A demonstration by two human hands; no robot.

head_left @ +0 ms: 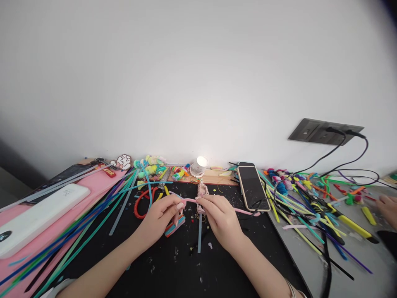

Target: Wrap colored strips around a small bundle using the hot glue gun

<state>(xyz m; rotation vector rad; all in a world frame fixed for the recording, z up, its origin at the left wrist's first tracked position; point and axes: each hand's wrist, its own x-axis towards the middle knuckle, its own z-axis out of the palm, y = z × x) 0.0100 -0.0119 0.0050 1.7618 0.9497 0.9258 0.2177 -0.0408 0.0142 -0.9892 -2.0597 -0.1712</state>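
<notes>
Between my two hands stretches a pink fuzzy stem (190, 200), over the middle of the black mat (173, 271). My left hand (163, 213) pinches it near the left end with thumb and forefinger. From the other side, the fingertips of my right hand (217, 213) are closed on the same stem, and a pink length sticks out to the right behind this hand. Just behind the fingers lies a pale pink patterned item (202, 190), partly covered. A grey-blue strip (199, 238) lies below the stem, and a striped colourful piece (175, 226) is beside my left hand.
A white paper cup (199, 166) stands by the wall. Red-handled pliers (140, 203) lie left, a phone (253, 187) right. Colourful stems, yellow-black pliers (352, 225) and cables cover the right side. A white device (43, 217) rests at left. Another person's hand (387, 209) shows far right.
</notes>
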